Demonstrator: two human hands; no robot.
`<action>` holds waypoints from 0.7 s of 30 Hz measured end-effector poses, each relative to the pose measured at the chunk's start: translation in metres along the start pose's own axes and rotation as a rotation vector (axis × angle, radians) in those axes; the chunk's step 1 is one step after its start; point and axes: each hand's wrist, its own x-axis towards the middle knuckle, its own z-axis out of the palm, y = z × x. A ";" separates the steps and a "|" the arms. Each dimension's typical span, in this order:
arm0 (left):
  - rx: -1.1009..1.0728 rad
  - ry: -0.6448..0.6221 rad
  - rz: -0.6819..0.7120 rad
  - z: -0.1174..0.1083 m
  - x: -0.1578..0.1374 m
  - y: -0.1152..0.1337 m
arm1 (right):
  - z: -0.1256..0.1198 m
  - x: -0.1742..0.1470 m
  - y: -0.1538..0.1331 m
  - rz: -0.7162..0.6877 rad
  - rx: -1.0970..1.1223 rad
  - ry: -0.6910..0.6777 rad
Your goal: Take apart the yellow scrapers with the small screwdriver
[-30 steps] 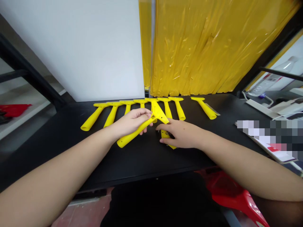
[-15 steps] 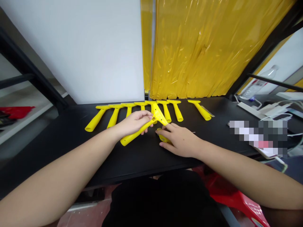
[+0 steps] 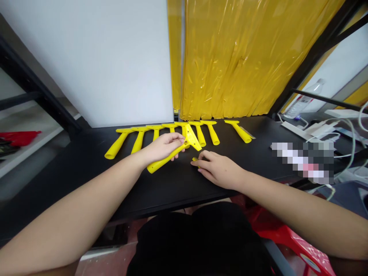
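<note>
Seven yellow T-shaped plastic scrapers run in a row along the back of the black table, starting at my far left. Next comes the left hand, its fingers closed around the neck of another yellow plastic scraper with small holes in its triangular head; I hold it raised, handle slanting toward me. Right of it, the right hand is partly curled over a small yellow piece near the scraper's head corner; I cannot tell whether it grips or only touches. Farther right, one more yellow scraper lies apart, with a thin flat grey strip beside it.

I judge the step in hand as handling the small piece while the left side steadies the scraper; the next move calls for delicate fingertip control.

Compared with half a second earlier, the right fingers are more bunched, less yellow shows beneath them, and the left hold looks unchanged.
</note>
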 end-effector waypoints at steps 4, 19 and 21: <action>0.020 -0.008 -0.004 0.000 -0.001 -0.001 | -0.002 -0.024 0.022 0.044 0.016 0.033; 0.068 -0.079 -0.016 0.002 -0.003 0.001 | -0.017 0.000 0.100 0.597 -0.363 -0.110; 0.071 -0.082 -0.023 0.002 -0.003 0.001 | -0.019 0.013 0.110 0.635 -0.359 -0.128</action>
